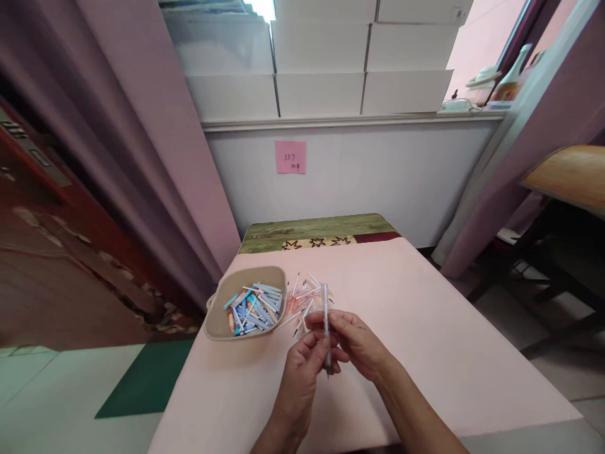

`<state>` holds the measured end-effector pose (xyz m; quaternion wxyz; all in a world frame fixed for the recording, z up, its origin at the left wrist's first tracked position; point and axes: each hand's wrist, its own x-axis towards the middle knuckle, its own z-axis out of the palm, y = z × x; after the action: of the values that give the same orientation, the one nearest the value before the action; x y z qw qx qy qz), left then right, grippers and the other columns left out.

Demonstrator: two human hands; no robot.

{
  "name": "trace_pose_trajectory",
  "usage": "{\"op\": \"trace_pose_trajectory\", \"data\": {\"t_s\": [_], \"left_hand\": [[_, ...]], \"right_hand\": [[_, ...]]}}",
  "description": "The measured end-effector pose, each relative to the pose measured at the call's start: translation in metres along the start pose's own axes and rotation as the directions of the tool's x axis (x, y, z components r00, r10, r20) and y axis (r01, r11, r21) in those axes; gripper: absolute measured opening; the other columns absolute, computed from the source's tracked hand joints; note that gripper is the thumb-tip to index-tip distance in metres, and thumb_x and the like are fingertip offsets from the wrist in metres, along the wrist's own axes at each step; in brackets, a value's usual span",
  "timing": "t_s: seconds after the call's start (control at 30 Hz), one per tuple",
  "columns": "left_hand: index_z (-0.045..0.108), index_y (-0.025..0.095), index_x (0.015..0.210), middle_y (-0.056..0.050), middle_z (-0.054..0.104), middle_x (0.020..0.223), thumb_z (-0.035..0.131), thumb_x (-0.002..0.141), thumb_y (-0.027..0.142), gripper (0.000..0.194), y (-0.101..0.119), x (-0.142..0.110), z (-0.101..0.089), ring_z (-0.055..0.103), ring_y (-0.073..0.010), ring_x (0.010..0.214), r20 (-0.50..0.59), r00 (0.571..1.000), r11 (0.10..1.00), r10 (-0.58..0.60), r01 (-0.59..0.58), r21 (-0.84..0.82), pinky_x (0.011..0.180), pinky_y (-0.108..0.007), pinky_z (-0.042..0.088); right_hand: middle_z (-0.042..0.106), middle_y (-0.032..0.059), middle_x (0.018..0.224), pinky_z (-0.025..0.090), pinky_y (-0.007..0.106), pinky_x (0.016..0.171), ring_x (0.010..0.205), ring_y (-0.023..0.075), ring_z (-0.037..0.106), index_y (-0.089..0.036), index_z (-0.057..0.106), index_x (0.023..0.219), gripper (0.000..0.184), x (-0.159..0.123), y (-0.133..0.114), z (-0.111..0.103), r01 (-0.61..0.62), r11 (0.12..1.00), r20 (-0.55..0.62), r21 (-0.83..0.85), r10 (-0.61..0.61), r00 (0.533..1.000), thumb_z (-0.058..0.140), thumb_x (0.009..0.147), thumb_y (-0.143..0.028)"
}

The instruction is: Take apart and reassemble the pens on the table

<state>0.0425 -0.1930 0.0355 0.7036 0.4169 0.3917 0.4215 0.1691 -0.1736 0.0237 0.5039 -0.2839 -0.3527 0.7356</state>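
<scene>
A slim, clear pen (326, 302) stands nearly upright between my hands, its narrow tip pointing down toward me. My left hand (307, 356) is closed around its lower part, thumb lying along the barrel. Higher up, my right hand (357, 340) pinches the same pen from the right side. Just beyond my fingers lies a loose heap of thin white pen refills (302, 296) with dark tips, mixed with clear and reddish pieces. To the left of the heap sits a beige basket (212, 318) holding many blue, white and orange pen parts (258, 309).
A pink cloth (425, 328) covers the table, whose green patterned far end (326, 227) shows near the wall. A pink note (290, 157) is stuck on the wall. White boxes (321, 94) line the ledge above. A wooden stool (571, 176) stands at the right.
</scene>
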Motion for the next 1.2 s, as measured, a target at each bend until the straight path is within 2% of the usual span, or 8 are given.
{"op": "trace_pose_trajectory", "data": {"t_s": [0.13,0.3,0.47,0.57,0.67,0.83,1.0,1.2], "left_hand": [[0.066,0.013,0.088,-0.008,0.068,0.070,0.062,0.082,0.041,0.029,0.000,0.000,0.001,0.050,-0.0108,0.058,0.048,0.999,1.000,0.006,-0.006,0.001,0.061,-0.025,0.038],[0.065,0.013,0.083,-0.007,0.067,0.069,0.062,0.083,0.040,0.027,-0.001,0.003,0.001,0.050,-0.0104,0.059,0.033,0.999,1.000,0.013,-0.013,-0.002,0.061,-0.025,0.038],[0.065,0.013,0.085,-0.007,0.068,0.070,0.062,0.083,0.039,0.027,-0.002,0.007,0.003,0.050,-0.0104,0.059,0.053,0.999,1.000,-0.006,0.006,-0.003,0.061,-0.025,0.038],[0.065,0.013,0.081,-0.007,0.068,0.069,0.062,0.082,0.039,0.027,-0.003,0.012,0.005,0.050,-0.0099,0.058,0.047,0.999,1.000,-0.007,0.007,0.010,0.060,-0.025,0.037],[0.065,0.013,0.080,-0.007,0.068,0.069,0.064,0.081,0.040,0.027,-0.004,0.017,0.005,0.050,-0.0101,0.057,0.024,1.000,1.000,-0.005,0.005,0.002,0.059,-0.025,0.037],[0.066,0.013,0.090,-0.006,0.068,0.069,0.065,0.081,0.038,0.027,-0.005,0.028,0.008,0.050,-0.0097,0.057,0.024,1.000,1.000,-0.019,0.020,-0.014,0.058,-0.024,0.037],[0.066,0.013,0.081,-0.006,0.067,0.068,0.066,0.079,0.039,0.027,-0.003,0.037,0.014,0.049,-0.0095,0.056,-0.002,1.000,0.999,-0.020,0.020,-0.048,0.058,-0.024,0.037],[0.069,0.014,0.093,-0.005,0.067,0.065,0.066,0.079,0.042,0.032,0.005,0.048,0.024,0.049,-0.0101,0.054,-0.006,0.999,0.997,-0.038,0.038,-0.063,0.057,-0.024,0.036]], "right_hand": [[0.053,-0.0061,0.053,0.042,0.020,0.028,0.028,0.0032,0.036,-0.014,0.063,0.095,0.036,0.002,0.001,0.000,0.010,1.000,-0.024,-0.025,-0.011,1.000,0.073,0.075,-0.042],[0.063,0.0012,0.076,0.044,0.019,0.031,0.041,0.0077,0.052,-0.017,0.062,0.104,0.045,0.003,0.001,-0.001,-0.001,0.999,-0.078,0.047,0.005,0.997,0.062,0.080,-0.055],[0.052,-0.0068,0.051,0.043,0.022,0.029,0.027,0.0032,0.035,-0.012,0.063,0.097,0.041,0.005,0.003,-0.007,-0.010,1.000,-0.050,0.015,0.011,0.999,0.070,0.076,-0.047],[0.061,-0.0014,0.069,0.039,0.019,0.028,0.032,0.0042,0.042,-0.016,0.062,0.100,0.046,0.006,0.001,-0.009,-0.014,1.000,-0.089,0.016,0.016,0.996,0.071,0.073,-0.052],[0.064,0.0033,0.085,0.045,0.021,0.033,0.041,0.0059,0.049,-0.017,0.062,0.104,0.045,0.007,-0.003,-0.011,-0.020,0.995,-0.073,0.093,0.027,0.997,0.063,0.079,-0.055],[0.055,-0.0046,0.057,0.043,0.020,0.032,0.031,0.0027,0.036,-0.014,0.062,0.087,0.029,0.013,-0.005,-0.019,0.034,0.997,-0.043,0.068,-0.031,0.999,0.073,0.075,-0.038],[0.063,0.0020,0.078,0.043,0.021,0.033,0.040,0.0065,0.047,-0.016,0.061,0.102,0.038,0.016,-0.008,-0.026,0.037,0.996,-0.107,0.079,-0.029,0.994,0.064,0.082,-0.048],[0.054,-0.0033,0.056,0.042,0.021,0.037,0.036,0.0048,0.038,-0.013,0.065,0.094,0.030,0.019,-0.019,-0.033,0.022,0.998,-0.087,0.062,-0.017,0.996,0.066,0.082,-0.041]]}}
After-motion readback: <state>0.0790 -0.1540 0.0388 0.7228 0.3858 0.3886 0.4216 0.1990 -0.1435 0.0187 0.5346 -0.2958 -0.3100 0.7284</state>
